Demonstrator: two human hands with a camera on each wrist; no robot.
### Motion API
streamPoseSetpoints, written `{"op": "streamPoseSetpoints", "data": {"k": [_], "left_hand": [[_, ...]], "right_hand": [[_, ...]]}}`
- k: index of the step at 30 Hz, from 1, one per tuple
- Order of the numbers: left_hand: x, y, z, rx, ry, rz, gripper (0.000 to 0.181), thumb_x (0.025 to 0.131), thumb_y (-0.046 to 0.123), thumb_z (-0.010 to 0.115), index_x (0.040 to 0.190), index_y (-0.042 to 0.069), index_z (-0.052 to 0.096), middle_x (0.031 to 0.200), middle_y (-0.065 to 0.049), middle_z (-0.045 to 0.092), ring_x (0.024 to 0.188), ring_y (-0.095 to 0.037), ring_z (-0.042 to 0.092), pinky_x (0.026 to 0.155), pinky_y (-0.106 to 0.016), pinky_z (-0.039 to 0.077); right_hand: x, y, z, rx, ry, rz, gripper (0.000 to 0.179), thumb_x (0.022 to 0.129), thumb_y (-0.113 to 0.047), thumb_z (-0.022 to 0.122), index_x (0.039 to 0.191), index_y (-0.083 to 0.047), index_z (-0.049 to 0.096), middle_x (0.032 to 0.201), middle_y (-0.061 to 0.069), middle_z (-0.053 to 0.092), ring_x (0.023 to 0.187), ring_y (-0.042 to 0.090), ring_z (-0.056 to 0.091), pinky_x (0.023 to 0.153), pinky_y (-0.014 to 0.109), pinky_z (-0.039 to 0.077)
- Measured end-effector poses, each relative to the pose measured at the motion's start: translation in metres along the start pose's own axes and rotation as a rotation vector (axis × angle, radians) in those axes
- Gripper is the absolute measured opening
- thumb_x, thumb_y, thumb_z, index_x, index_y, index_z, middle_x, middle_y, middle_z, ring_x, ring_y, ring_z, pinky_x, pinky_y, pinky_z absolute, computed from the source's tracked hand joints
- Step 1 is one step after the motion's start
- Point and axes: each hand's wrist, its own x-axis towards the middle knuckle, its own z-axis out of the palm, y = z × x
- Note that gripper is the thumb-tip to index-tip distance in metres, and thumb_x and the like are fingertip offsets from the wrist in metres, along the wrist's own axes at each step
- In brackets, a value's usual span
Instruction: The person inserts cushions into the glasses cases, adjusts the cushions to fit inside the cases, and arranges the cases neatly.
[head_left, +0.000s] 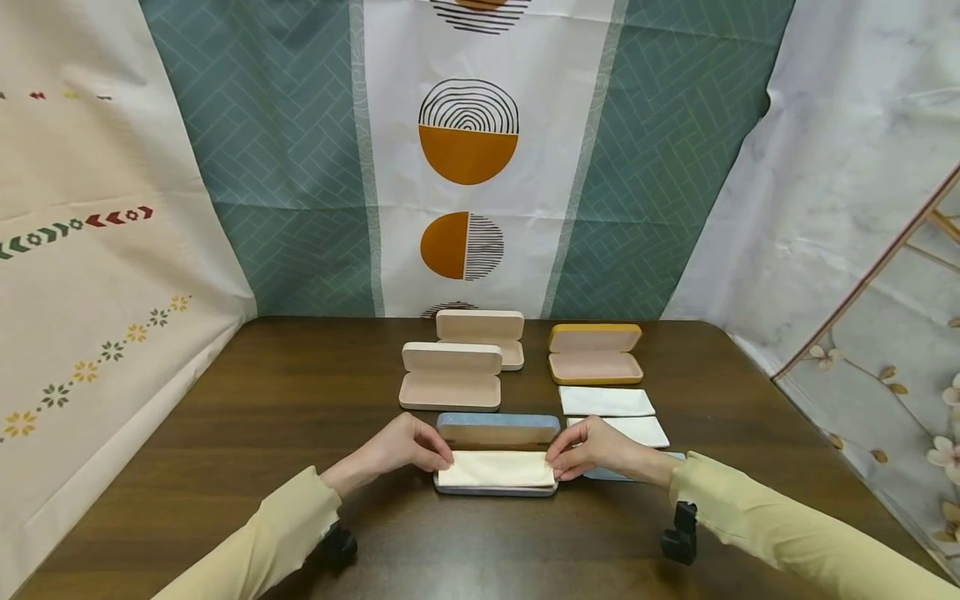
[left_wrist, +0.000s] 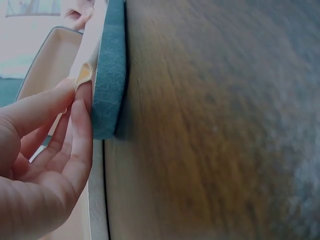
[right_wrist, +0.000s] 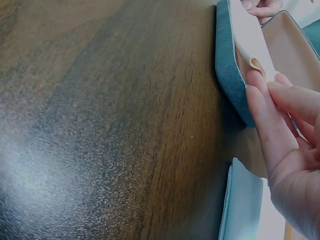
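A folded pale-yellow cloth (head_left: 496, 469) lies over the lower half of an open blue glasses case (head_left: 498, 428). My left hand (head_left: 415, 446) pinches the cloth's left end between thumb and fingers. At the opposite end, my right hand (head_left: 592, 447) pinches the cloth in the same way. In the left wrist view, a curled fold of the cloth (left_wrist: 84, 75) shows at the left fingertips, right beside the case wall (left_wrist: 110, 75). The right wrist view has a similar fold (right_wrist: 257, 65) at the right fingertips, close over the case's rim.
Behind the blue case stand two open cream cases (head_left: 450, 392) (head_left: 480, 325) and an open yellow case (head_left: 596, 367). Two folded white cloths (head_left: 606, 401) (head_left: 637, 431) and a light-blue cloth (head_left: 603, 474) lie to the right, the latter partly under my right forearm. Patterned curtains (head_left: 300, 167) hang behind the table.
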Motion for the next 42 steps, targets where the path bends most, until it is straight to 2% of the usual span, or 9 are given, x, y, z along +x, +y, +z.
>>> {"op": "streamPoseSetpoints", "data": {"k": [10, 18, 24, 29, 37, 42], "left_hand": [[0.001, 0.003, 0.002, 0.057, 0.088, -0.024, 0.007, 0.075, 0.007, 0.073, 0.079, 0.001, 0.071, 0.07, -0.006, 0.064, 0.06, -0.016, 0.058, 0.059, -0.036, 0.05], [-0.009, 0.03, 0.005, 0.024, 0.095, -0.019, 0.008, 0.075, -0.001, 0.07, 0.078, -0.008, 0.067, 0.072, -0.014, 0.064, 0.061, -0.023, 0.06, 0.06, -0.041, 0.051], [-0.012, 0.036, 0.006, 0.024, 0.127, -0.021, 0.007, 0.075, -0.002, 0.07, 0.077, -0.008, 0.067, 0.071, -0.015, 0.063, 0.06, -0.024, 0.06, 0.058, -0.041, 0.051], [-0.01, 0.031, 0.008, 0.011, 0.153, -0.028, 0.007, 0.074, -0.004, 0.071, 0.076, -0.009, 0.067, 0.069, -0.017, 0.063, 0.058, -0.026, 0.06, 0.058, -0.044, 0.051], [-0.003, 0.001, 0.0, 0.066, 0.185, -0.028, 0.008, 0.072, 0.003, 0.075, 0.074, -0.001, 0.068, 0.069, -0.008, 0.064, 0.056, -0.022, 0.059, 0.054, -0.037, 0.051], [-0.003, -0.002, -0.009, 0.03, 0.177, -0.065, 0.01, 0.072, 0.007, 0.076, 0.076, 0.001, 0.069, 0.072, -0.007, 0.065, 0.057, -0.022, 0.06, 0.054, -0.035, 0.051]], "right_hand": [[0.001, -0.002, 0.002, -0.013, 0.011, 0.005, 0.016, 0.079, 0.001, 0.067, 0.09, 0.012, 0.064, 0.08, 0.02, 0.064, 0.071, 0.025, 0.064, 0.066, 0.04, 0.051], [0.001, -0.003, 0.004, -0.022, 0.013, 0.009, 0.015, 0.079, 0.002, 0.066, 0.09, 0.013, 0.064, 0.077, 0.022, 0.063, 0.067, 0.024, 0.064, 0.064, 0.038, 0.051], [0.003, -0.002, 0.005, -0.016, 0.028, 0.01, 0.014, 0.078, 0.003, 0.067, 0.088, 0.012, 0.064, 0.075, 0.02, 0.063, 0.065, 0.023, 0.063, 0.062, 0.038, 0.051], [0.004, 0.0, 0.005, -0.068, 0.052, -0.001, 0.014, 0.078, -0.001, 0.069, 0.087, 0.009, 0.066, 0.073, 0.017, 0.064, 0.063, 0.02, 0.062, 0.058, 0.036, 0.052], [0.003, 0.002, 0.004, -0.116, 0.072, -0.011, 0.017, 0.076, -0.008, 0.072, 0.087, 0.005, 0.068, 0.075, 0.011, 0.063, 0.058, 0.016, 0.056, 0.055, 0.035, 0.051], [-0.002, -0.002, -0.004, -0.167, 0.061, 0.007, 0.017, 0.077, -0.013, 0.073, 0.088, -0.001, 0.069, 0.078, 0.011, 0.062, 0.06, 0.016, 0.054, 0.057, 0.038, 0.051]]}}
